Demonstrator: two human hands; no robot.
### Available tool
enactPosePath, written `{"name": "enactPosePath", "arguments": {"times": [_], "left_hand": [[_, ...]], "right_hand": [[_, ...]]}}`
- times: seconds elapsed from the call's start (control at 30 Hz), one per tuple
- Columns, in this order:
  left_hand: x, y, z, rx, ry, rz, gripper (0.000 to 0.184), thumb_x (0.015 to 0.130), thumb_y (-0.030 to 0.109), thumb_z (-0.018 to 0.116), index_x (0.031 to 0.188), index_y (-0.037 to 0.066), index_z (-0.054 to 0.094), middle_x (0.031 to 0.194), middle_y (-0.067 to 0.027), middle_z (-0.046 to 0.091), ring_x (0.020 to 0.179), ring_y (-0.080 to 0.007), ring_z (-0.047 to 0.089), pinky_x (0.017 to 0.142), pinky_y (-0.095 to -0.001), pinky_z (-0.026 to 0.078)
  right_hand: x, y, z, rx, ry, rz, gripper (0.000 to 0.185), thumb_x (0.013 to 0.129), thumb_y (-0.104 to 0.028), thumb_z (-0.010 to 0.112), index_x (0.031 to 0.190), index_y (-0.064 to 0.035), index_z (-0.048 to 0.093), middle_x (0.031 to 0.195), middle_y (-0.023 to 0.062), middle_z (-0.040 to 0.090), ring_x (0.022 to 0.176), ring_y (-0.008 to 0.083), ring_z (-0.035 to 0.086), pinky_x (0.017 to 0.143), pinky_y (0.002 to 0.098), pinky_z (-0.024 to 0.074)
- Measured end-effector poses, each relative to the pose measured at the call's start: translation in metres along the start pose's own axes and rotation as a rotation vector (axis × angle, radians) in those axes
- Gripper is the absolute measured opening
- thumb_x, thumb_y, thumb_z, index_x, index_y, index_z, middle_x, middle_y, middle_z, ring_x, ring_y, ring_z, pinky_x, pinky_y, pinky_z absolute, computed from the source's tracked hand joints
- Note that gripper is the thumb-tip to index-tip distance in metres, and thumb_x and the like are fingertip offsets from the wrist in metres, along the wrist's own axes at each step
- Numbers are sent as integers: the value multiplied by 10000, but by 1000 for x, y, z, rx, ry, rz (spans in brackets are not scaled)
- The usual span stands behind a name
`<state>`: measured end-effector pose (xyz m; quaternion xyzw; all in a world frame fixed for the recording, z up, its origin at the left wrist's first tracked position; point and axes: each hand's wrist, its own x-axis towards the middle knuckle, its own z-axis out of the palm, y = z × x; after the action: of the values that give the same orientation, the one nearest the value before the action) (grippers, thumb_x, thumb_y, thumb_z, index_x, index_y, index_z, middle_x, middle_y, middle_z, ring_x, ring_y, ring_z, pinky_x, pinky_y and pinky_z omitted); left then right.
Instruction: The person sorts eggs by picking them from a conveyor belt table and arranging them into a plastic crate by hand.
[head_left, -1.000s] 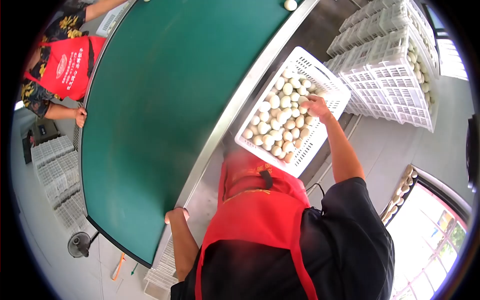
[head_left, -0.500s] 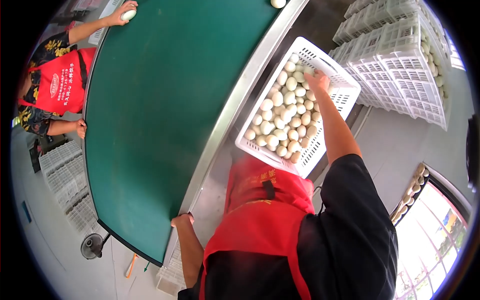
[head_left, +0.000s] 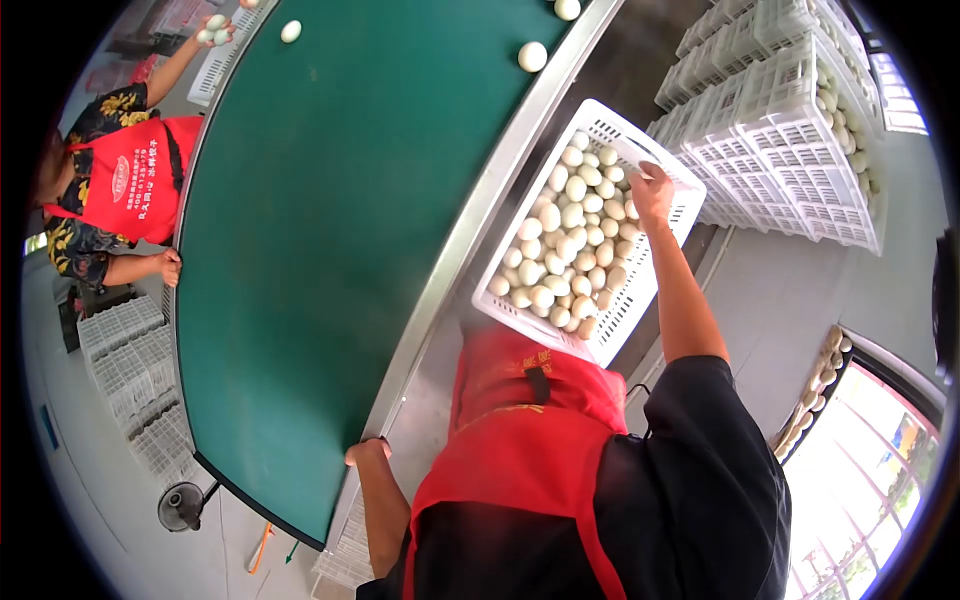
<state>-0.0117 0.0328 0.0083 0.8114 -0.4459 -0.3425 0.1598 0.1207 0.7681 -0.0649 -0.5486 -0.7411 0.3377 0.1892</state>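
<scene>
A white plastic basket (head_left: pixel 690 205) full of pale eggs (head_left: pixel 575 215) stands tilted in view beside the green-topped table. Over its far right part is my right hand (head_left: pixel 652 192), fingers curled in. What they hold, if anything, is hidden; eggs lie right beside the fingertips. My left hand (head_left: pixel 368 450) is wrapped round the metal edge (head_left: pixel 425 300) of the table, near its lower end. Two eggs, a near egg (head_left: pixel 532 57) and a farther egg (head_left: pixel 567 8), lie on the green surface (head_left: pixel 330 200) close to that edge.
Across the table a co-worker in a red apron (head_left: pixel 130 175) holds several eggs (head_left: pixel 215 30) in one raised hand. One more egg (head_left: pixel 291 31) lies on that side. Stacked white crates (head_left: pixel 770 140) with eggs stand at right, other crates (head_left: pixel 130 345) at left. A fan (head_left: pixel 182 506) is lower left.
My right hand has drawn back slightly toward the basket's right side. Another egg now lies on the green surface near my side. The co-worker's raised hand moved off the table. My left hand stayed put.
</scene>
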Motion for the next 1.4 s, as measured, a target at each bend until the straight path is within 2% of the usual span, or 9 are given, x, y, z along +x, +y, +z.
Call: {"name": "enactPosePath", "arguments": {"times": [0.1, 0.17, 0.23, 0.43, 0.7, 0.83, 0.97, 1.27, 1.4], "left_hand": [[-22, -2, -7, -230, 73, -32, 382, 1018, 351, 395, 1170, 224, 721, 1226, 53, 719, 1171, -142, 650, 1014, -356, 520], [-26, 1, -6, -302, 93, -55, 405, 1008, 393, 392, 1166, 219, 721, 1230, 43, 721, 1172, -151, 648, 1026, -348, 508], [2, 0, 2, -295, 86, -82, 471, 985, 484, 389, 1184, 215, 722, 1272, 23, 716, 1192, -176, 641, 1061, -349, 477], [33, 0, 15, -273, 42, -139, 480, 998, 444, 383, 1284, 189, 671, 1360, 29, 644, 1277, -189, 567, 1086, -387, 446], [20, -3, -2, -200, -92, -168, 707, 967, 574, 341, 1448, 122, 594, 1576, -35, 514, 1440, -251, 443, 1200, -447, 331], [5, -2, -19, -213, -207, -148, 740, 945, 580, 373, 1484, 111, 566, 1602, -50, 487, 1432, -261, 467, 1185, -425, 368], [-31, 5, -24, -198, -131, -142, 734, 946, 564, 374, 1474, 97, 575, 1586, -55, 507, 1415, -266, 487, 1173, -421, 386], [-6, 1, -13, -174, -4, -138, 714, 947, 564, 377, 1413, 87, 632, 1543, -66, 552, 1371, -276, 529, 1154, -420, 407], [-4, 3, -4, -127, 81, -177, 704, 954, 578, 370, 1378, 93, 654, 1503, -63, 585, 1362, -284, 532, 1152, -431, 405]], "right_hand": [[-5, -76, -1, 193, -13, -152, 380, 906, -242, 738, 1194, 4, 727, 1026, 152, 774, 928, 201, 742, 847, 327, 572], [0, -131, 5, 271, -107, -211, 393, 883, -278, 711, 1184, -26, 725, 1034, 222, 755, 955, 359, 734, 921, 430, 548], [13, -165, 29, 165, -19, -522, 378, 932, -255, 735, 1216, -7, 703, 1058, 140, 755, 925, 241, 731, 865, 359, 569], [11, -263, 79, -223, -37, -902, 429, 891, -284, 748, 1256, -66, 687, 1384, 205, 583, 1231, 407, 564, 1045, 477, 480], [17, -267, 120, -256, -34, -908, 240, 870, -107, 664, 1100, -117, 732, 1153, 98, 641, 1073, 345, 637, 885, 458, 562], [28, -285, 82, -239, 85, -669, 548, 833, -115, 631, 1371, -178, 552, 1288, 213, 555, 993, 442, 679, 818, 529, 581], [80, -294, 48, -572, -102, -711, 791, 798, -51, 671, 1524, -268, 445, 1516, 274, 366, 1069, 460, 680, 921, 514, 576], [120, -292, 80, -573, -559, -1021, 846, 712, -38, 738, 1508, -215, 510, 1283, 137, 696, 1342, 371, 513, 1105, 422, 500], [95, -308, 64, -575, -677, -988, 687, 708, -97, 810, 1371, -198, 663, 1338, 193, 623, 1262, 377, 580, 1090, 410, 514]]}}
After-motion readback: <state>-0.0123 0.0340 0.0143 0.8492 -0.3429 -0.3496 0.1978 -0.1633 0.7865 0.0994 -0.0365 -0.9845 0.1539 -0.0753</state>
